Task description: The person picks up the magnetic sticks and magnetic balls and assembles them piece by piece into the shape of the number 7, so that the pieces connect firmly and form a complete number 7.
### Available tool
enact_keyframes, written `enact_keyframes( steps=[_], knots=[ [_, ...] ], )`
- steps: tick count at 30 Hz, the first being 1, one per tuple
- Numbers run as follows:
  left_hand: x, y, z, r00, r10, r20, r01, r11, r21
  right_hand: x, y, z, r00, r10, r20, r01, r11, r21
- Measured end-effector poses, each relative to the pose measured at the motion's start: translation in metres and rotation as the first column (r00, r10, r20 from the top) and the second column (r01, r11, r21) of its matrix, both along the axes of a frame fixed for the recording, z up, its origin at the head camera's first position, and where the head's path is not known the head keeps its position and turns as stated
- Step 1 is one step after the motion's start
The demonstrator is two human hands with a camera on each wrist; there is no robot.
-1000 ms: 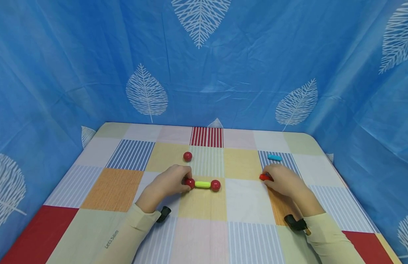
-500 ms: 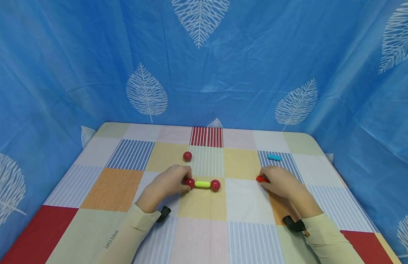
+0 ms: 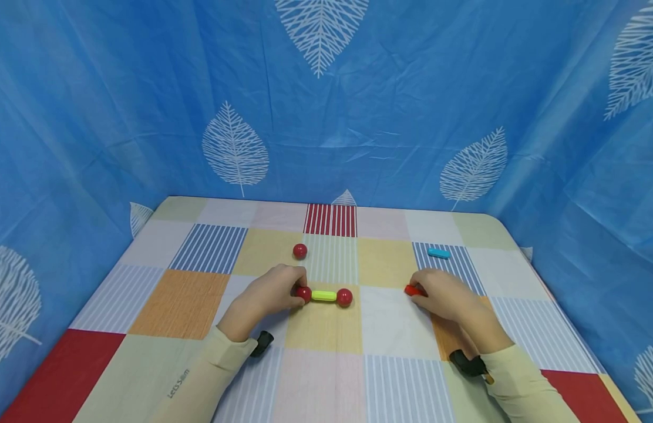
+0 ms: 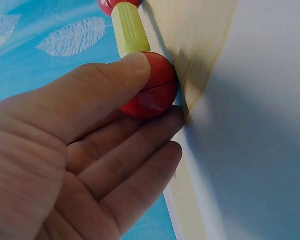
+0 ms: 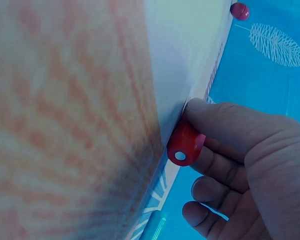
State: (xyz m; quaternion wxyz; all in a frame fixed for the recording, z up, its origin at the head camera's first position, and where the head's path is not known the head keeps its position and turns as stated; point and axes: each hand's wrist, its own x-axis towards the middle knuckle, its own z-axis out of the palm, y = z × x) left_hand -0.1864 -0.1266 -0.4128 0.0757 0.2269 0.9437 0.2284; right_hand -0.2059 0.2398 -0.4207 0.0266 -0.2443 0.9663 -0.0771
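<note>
My left hand pinches a red ball at one end of a yellow-green ribbed rod. A second red ball sits on the rod's other end, and the joined piece lies on the table. In the right wrist view, thumb and fingers of my right hand pinch a short red rod with a round silvery spot on its end. That rod is close to the tabletop; whether it touches cannot be told. Part of it is hidden by the fingers.
A loose red ball lies behind my left hand. Beyond the right hand lies a blue rod on a striped patch. The table's patchwork cloth reaches back to a blue leaf-print curtain.
My right hand has slid a little left and toward me with the red rod. The left hand and the ball-ended piece stay nearly where they were.
</note>
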Motion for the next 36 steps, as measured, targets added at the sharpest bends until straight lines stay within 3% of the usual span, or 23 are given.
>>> enact_keyframes(
  steps=[18,28,36],
  knots=[
    [-0.001,-0.001,0.007,1.000,-0.002,0.018,0.002,1.000,0.004,0.009,-0.015,0.005,0.999,0.024,-0.041,-0.024,1.000,0.000],
    [-0.001,-0.001,0.010,1.000,-0.004,0.019,0.004,1.000,0.006,0.013,-0.030,0.007,0.994,0.082,-0.069,-0.084,0.996,-0.036],
    [-0.001,-0.001,0.014,1.000,0.001,0.031,-0.001,1.000,0.006,0.018,-0.042,0.010,0.998,0.063,-0.018,-0.064,0.996,-0.061]
  ],
)
